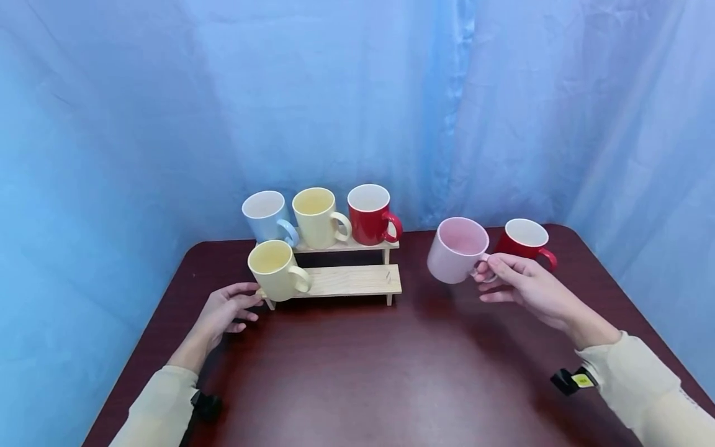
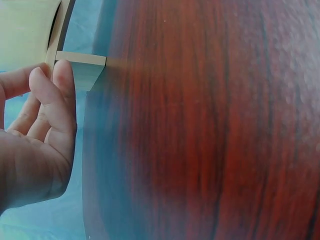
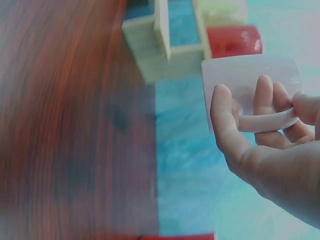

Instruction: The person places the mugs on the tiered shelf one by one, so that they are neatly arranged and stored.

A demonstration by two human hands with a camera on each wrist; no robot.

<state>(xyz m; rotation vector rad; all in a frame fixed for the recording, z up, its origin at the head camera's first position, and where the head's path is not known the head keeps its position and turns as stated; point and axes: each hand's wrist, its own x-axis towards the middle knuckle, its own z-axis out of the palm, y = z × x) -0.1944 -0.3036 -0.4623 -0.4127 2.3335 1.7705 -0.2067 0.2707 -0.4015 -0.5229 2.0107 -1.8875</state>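
My right hand (image 1: 516,282) grips a pink mug (image 1: 455,254) by its handle and holds it above the table, right of a two-step wooden rack (image 1: 357,280). In the right wrist view, fingers (image 3: 222,112) curl around the handle (image 3: 267,121) beside the mug's wall. At the rack's left end, my left hand (image 1: 226,310) pinches the lower board's edge, its bent fingertips close to the short leg (image 2: 85,72). A yellow mug (image 1: 274,273) stands on that board just beside the hand, handle to the right.
On the upper step stand a light blue mug (image 1: 265,217), another yellow mug (image 1: 315,220) and a red mug (image 1: 367,217). A second red mug (image 1: 516,239) sits on the dark wooden table (image 1: 380,372), behind my right hand. Blue curtains (image 1: 335,93) hang around the table.
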